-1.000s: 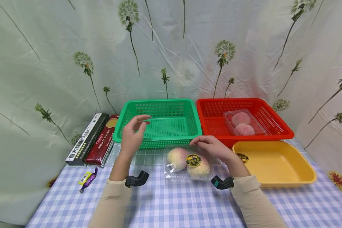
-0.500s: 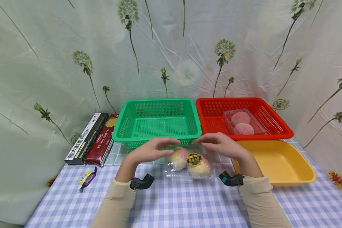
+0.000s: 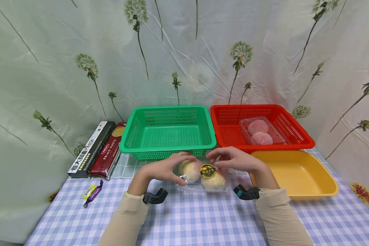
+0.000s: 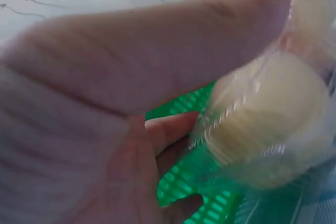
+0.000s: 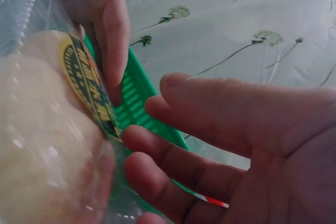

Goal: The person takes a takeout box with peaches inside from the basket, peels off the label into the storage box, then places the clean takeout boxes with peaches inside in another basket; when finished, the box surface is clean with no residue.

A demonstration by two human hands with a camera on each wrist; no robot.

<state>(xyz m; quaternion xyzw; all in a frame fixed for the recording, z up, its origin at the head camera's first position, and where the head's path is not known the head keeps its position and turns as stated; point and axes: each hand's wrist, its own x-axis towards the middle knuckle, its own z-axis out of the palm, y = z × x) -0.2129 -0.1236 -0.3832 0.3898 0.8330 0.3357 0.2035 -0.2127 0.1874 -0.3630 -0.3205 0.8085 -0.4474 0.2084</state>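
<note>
In the head view, a clear plastic box of two peaches [image 3: 216, 182] with a black and yellow label lies on the checked cloth in front of the green basket. My left hand [image 3: 165, 169] grips the box's left end, thumb toward the near side and fingers at the back. The left wrist view shows that thumb [image 4: 247, 19] across the plastic edge, with fingers against the box's side. My right hand [image 3: 238, 160] is at the box's right back part with fingers bent loosely. In the right wrist view its fingertips [image 5: 137, 165] touch the plastic near the label, the thumb apart.
Behind stand a green basket [image 3: 166, 150] and a red basket [image 3: 230, 148] holding another pack of peaches [image 3: 262, 138]. A yellow tray [image 3: 307, 177] lies at the right. At left are a black pasta box [image 3: 92, 150], a red spaghetti pack [image 3: 108, 150] and small wrapped sweets [image 3: 92, 193].
My left hand came down from over the green basket to the box's left end. My right hand drew back, then returned to the box's back. The label tilts slightly.
</note>
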